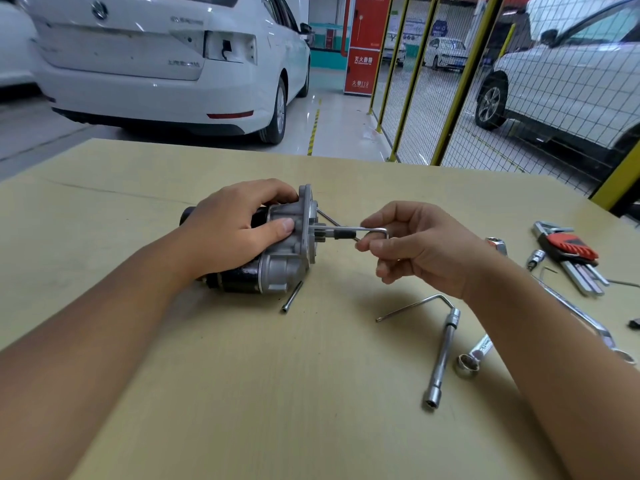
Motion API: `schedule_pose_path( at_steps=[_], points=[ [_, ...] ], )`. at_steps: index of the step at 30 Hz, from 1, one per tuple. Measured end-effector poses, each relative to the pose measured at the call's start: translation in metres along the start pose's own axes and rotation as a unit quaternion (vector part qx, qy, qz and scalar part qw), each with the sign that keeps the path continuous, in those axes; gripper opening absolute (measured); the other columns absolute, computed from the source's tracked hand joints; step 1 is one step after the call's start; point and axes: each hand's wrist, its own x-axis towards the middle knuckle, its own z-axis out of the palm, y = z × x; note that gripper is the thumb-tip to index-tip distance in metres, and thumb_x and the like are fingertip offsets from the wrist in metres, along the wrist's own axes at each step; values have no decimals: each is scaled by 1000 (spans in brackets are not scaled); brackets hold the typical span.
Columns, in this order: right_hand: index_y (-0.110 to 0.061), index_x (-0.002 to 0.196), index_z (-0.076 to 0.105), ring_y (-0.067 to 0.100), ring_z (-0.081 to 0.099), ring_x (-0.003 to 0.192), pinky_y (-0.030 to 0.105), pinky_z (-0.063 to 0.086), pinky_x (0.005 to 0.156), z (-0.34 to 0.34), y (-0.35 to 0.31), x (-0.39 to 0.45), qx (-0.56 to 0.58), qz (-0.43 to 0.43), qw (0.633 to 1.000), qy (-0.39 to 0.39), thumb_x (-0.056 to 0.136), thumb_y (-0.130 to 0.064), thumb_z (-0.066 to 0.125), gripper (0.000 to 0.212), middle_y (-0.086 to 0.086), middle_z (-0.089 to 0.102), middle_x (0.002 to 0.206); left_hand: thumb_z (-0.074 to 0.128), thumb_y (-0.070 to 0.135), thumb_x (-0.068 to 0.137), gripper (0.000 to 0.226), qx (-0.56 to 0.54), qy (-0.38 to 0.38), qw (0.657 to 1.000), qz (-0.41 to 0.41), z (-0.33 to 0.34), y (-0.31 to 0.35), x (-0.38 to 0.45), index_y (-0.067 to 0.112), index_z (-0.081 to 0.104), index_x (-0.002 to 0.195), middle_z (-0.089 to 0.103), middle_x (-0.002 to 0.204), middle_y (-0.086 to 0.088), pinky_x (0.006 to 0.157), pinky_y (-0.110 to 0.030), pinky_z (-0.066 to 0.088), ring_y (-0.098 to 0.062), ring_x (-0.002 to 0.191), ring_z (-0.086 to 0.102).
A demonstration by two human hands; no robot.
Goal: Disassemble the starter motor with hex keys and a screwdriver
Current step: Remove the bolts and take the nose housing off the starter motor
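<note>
The starter motor (277, 268) lies on its side on the cardboard-covered table (242, 375), black body to the left, grey aluminium housing and flange to the right. My left hand (235, 230) grips it from above, thumb on the housing. My right hand (415, 247) pinches an L-shaped hex key (367, 231); its long arm points left into the flange face through a dark socket piece (341, 234). A long loose bolt (292, 297) lies beside the motor's near side, and another thin rod (329, 219) shows behind the flange.
To the right lie a second hex key (412, 306), a tubular socket wrench (443, 358), a hex key set in a red holder (571, 251), small sockets (535, 258), a combination wrench (474, 355) and a long spanner (581, 313). White cars and a yellow mesh fence stand beyond the table.
</note>
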Motion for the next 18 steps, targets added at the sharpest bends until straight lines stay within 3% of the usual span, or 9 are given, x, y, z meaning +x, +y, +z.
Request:
schedule_pose_path(
  at_steps=[3, 6, 10, 12, 15, 18],
  points=[
    [-11, 92, 67, 28, 69, 55, 32, 52, 46, 3, 3, 1, -127, -91, 986, 52, 84, 15, 68, 26, 10, 77, 87, 57, 51, 86, 39, 2, 0, 1000, 0, 0, 0, 0, 43, 60, 125, 60, 110, 38, 94, -40, 49, 0, 106, 56],
    [-24, 82, 66, 24, 71, 55, 29, 45, 43, 7, 8, 4, -251, -175, 948, 93, 84, 14, 67, 38, -1, 78, 84, 57, 51, 86, 39, 1, -1, 1000, 0, 0, 1, 0, 43, 60, 125, 60, 110, 38, 94, -40, 49, -1, 107, 57],
    [-30, 80, 64, 18, 72, 57, 24, 48, 47, 7, 9, 5, -340, -223, 907, 107, 85, 10, 68, 41, -8, 75, 84, 57, 50, 86, 40, -2, -2, 1000, 1, 0, 0, 1, 42, 60, 125, 60, 111, 36, 95, -41, 49, -2, 108, 58],
    [-23, 83, 65, 20, 73, 58, 35, 56, 48, 7, 7, 4, -323, -197, 920, 104, 86, 5, 70, 29, -3, 74, 84, 57, 51, 86, 41, -1, -4, 1000, 1, 0, 0, 1, 41, 60, 126, 60, 112, 37, 96, -41, 49, -3, 108, 58],
    [-11, 90, 67, 32, 73, 62, 40, 60, 52, 7, 3, 0, -213, -60, 974, 50, 92, -16, 74, 8, 12, 74, 86, 57, 50, 87, 42, 1, -3, 1000, 3, 0, 0, 1, 39, 61, 127, 62, 112, 34, 96, -42, 50, -4, 109, 59],
    [-5, 98, 65, 30, 67, 58, 35, 55, 51, 7, -1, -3, -127, 83, 988, 16, 96, -45, 64, 41, 20, 72, 84, 58, 49, 87, 42, -3, -2, 1000, 3, 0, 0, 1, 38, 62, 126, 64, 115, 29, 97, -45, 50, -6, 109, 60]
  ],
)
